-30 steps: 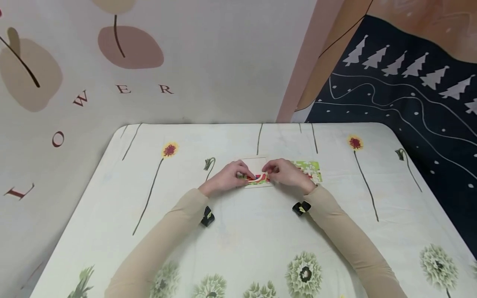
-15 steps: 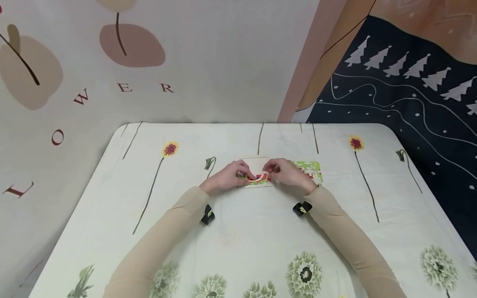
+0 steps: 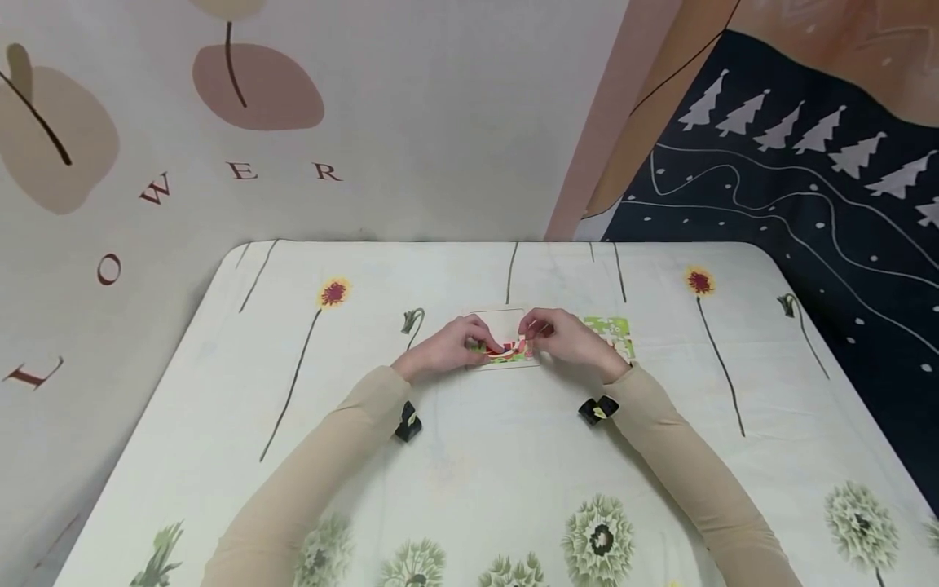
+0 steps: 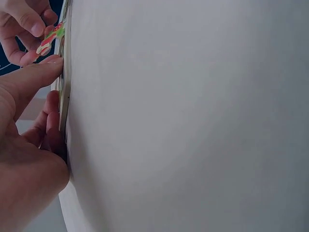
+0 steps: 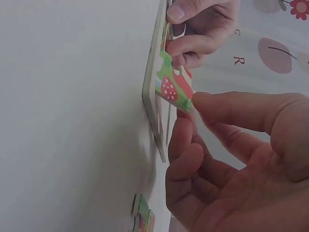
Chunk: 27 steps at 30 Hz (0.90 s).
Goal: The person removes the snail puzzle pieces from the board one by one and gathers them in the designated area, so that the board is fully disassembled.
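Observation:
A thin puzzle board (image 3: 500,324) with a pale bare upper part lies at mid-table, colourful pieces along its near side. My left hand (image 3: 449,346) rests on its left part, fingertips pressing on the pieces. From the right, my right hand (image 3: 566,336) pinches a puzzle piece (image 5: 173,86) between thumb and fingers. This piece is green and red with a white-dotted strawberry, and tilts up at the board's edge (image 5: 153,113). In the left wrist view, the left thumb (image 4: 46,72) lies against the board's edge.
More green puzzle pieces (image 3: 612,329) lie to the right of the board, partly behind the right hand and forearm. The table is covered by a white flower-print cloth (image 3: 469,473). A printed wall hanging (image 3: 440,122) stands behind the table.
The right hand has shifted slightly, with the piece still in its fingers at the board. The left hand stays in place.

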Tool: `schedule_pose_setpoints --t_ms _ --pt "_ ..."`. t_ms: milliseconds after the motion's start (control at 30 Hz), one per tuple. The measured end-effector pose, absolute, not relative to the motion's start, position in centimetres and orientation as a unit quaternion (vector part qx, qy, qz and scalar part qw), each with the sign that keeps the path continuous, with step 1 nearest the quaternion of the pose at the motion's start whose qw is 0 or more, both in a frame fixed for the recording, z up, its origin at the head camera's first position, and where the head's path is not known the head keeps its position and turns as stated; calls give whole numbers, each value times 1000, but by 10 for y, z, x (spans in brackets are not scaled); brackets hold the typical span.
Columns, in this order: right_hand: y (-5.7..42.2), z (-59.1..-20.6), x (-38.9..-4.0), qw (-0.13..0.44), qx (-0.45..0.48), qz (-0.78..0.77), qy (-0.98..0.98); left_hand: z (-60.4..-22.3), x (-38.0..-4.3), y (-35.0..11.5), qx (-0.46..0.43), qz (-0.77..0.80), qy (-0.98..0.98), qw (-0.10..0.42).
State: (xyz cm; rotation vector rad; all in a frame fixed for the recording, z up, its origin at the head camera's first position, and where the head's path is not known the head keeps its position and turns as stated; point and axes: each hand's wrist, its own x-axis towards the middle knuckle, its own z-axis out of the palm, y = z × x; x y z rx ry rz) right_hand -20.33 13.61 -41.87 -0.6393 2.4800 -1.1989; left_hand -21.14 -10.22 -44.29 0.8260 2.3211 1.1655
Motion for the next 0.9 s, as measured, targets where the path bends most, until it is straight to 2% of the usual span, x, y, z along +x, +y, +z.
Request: schedule_pose_setpoints --t_ms 333,667,900 --pt "138 -420 -203 149 -228 -441 855 -442 -212 -103 310 398 842 189" --pt "143 -424 -202 119 -209 -443 863 -443 -212 -103 303 401 842 195" --pt "151 -423 -200 121 -198 -444 865 -442 -212 -103 293 399 844 206"
